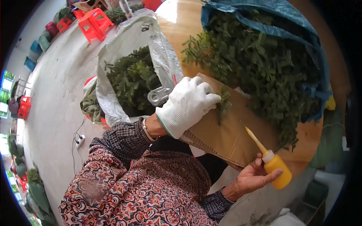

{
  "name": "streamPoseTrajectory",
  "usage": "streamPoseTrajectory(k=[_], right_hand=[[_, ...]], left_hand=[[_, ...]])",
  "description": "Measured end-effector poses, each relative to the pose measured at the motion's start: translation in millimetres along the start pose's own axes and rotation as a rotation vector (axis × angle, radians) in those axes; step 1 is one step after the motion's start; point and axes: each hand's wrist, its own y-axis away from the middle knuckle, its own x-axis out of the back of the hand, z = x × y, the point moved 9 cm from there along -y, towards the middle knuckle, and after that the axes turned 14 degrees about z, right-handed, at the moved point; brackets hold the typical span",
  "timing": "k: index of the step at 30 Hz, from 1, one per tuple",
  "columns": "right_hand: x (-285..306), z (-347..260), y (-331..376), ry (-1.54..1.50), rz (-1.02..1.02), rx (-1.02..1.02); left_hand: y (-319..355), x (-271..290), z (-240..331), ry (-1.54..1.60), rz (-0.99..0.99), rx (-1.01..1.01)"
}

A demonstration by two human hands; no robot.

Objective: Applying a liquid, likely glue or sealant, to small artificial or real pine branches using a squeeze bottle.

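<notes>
Single head-worn fisheye view, looking steeply down from above the person's chest and close to the hands. The round wooden worktop [177, 26] fills the upper right, its near edge curving toward the lower right; the concrete floor [56, 90] bends away to the left. Straight lines bow near the dark circular rim.

clear plastic bag [124, 45] left of table; blue bag [294, 22] on table.
</notes>
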Motion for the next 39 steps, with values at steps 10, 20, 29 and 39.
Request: streamPoseTrajectory(k=[10,20,29,39], right_hand=[[11,9,-12,0.056,0.05,0.028],[16,7,-12,0.071,0.043,0.102],[25,8,-2,0.053,0.036,0.128],[25,6,-7,0.113,0.026,0.14]], left_hand=[[33,87,-104,-0.269,0.169,0.255],[-21,60,-132,-0.149,0.235,0.236],[-75,-47,-197,0.035,-0.209,0.601],[-61,-41,-180,0.391,-0.189,0.791]])
